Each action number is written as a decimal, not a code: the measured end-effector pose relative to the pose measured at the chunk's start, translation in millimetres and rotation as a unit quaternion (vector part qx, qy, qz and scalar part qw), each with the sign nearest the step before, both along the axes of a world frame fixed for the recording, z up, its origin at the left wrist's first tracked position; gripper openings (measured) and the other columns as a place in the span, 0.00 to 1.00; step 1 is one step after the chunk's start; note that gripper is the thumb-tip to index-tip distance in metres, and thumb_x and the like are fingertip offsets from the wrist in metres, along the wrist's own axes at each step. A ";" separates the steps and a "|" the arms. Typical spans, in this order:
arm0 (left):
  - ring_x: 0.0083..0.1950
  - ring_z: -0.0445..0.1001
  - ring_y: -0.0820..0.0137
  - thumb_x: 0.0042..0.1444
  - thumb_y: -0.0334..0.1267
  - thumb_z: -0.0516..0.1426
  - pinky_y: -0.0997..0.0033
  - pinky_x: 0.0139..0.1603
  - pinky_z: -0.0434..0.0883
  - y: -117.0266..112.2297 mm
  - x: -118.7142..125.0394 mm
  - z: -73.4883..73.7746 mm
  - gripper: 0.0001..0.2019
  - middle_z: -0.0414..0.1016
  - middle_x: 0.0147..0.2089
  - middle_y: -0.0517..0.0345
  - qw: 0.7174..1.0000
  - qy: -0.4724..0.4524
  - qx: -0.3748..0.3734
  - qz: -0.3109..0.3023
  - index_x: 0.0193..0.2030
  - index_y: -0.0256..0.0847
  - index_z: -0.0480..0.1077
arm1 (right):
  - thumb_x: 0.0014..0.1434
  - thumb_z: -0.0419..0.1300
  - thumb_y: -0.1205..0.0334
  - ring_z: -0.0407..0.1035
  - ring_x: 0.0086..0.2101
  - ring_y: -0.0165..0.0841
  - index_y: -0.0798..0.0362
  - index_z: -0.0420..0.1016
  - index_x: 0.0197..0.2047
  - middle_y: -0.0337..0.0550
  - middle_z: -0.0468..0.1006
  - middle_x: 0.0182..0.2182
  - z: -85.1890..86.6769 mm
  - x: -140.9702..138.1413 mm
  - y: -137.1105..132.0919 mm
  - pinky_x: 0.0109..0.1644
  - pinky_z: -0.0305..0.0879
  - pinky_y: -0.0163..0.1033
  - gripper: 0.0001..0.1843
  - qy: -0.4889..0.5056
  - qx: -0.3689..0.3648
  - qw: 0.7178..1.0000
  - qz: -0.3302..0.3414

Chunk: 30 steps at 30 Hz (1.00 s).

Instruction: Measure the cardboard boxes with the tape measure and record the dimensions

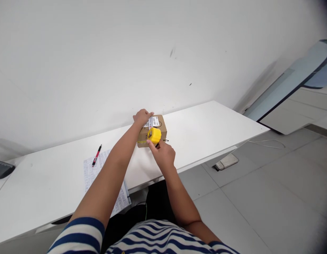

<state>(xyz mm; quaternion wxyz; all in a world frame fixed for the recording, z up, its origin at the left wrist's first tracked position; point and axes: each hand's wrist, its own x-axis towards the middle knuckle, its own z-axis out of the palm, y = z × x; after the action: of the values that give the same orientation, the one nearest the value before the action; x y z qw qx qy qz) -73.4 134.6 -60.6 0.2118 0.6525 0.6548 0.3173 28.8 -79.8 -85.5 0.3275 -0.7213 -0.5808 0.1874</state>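
Note:
A small brown cardboard box (pixel 161 128) with a white label on top sits on the white desk (pixel 205 123) near the wall. My left hand (pixel 142 116) rests on the box's top left edge, fingers curled over it. My right hand (pixel 163 153) holds a yellow tape measure (pixel 154 135) against the box's front face, and a strip of yellow tape runs left along the box's lower front edge.
A printed sheet (pixel 100 169) lies on the desk to the left, with a red and black pen (pixel 96 155) beside it. A dark object (pixel 1 168) sits at the far left edge. A white cable (pixel 266 143) trails over the grey tiled floor at the right.

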 end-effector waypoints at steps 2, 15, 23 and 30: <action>0.49 0.76 0.52 0.53 0.57 0.66 0.49 0.64 0.59 0.2 -1.5 1.7 0.20 0.78 0.32 0.51 1.000 0.009 -0.026 0.007 0.26 0.44 0.68 | 0.62 0.56 0.33 0.72 0.29 0.39 0.48 0.75 0.35 0.43 0.79 0.27 0.9 0.9 2.5 0.30 0.48 0.37 0.26 -0.007 0.007 1.000 -0.007; 0.43 0.75 0.62 0.65 0.54 0.54 0.60 0.52 0.63 -39.9 -6.7 12.6 0.17 0.81 0.38 0.57 0.996 0.087 -0.013 -0.017 0.32 0.45 0.71 | 0.63 0.53 0.40 0.77 0.37 0.45 0.52 0.60 0.69 0.49 0.83 0.43 -21.0 -9.8 -16.5 0.40 0.69 0.45 0.38 0.147 0.089 0.985 0.002; 0.43 0.72 0.65 0.65 0.53 0.56 0.63 0.51 0.65 -125.4 9.6 40.3 0.20 0.79 0.35 0.57 0.960 0.072 0.220 -0.160 0.28 0.43 0.70 | 0.56 0.63 0.51 0.75 0.48 0.40 0.52 0.58 0.64 0.55 0.75 0.54 -56.7 -4.0 -23.1 0.52 0.73 0.47 0.35 0.376 0.224 0.899 -0.005; 0.52 0.77 0.61 0.71 0.57 0.42 0.57 0.59 0.66 -165.8 7.8 29.6 0.27 0.82 0.46 0.52 0.943 0.170 0.145 -0.248 0.44 0.43 0.77 | 0.54 0.68 0.51 0.71 0.54 0.40 0.49 0.59 0.59 0.55 0.68 0.58 -58.4 -1.2 -32.6 0.58 0.71 0.47 0.35 0.458 0.291 0.836 -0.084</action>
<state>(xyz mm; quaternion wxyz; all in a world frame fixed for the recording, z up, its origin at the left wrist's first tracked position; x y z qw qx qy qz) -65.6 -31.2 -31.0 0.0724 0.8620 0.4454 0.2308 27.6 -112.4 -143.9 0.7653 -0.4705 -0.3291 0.2910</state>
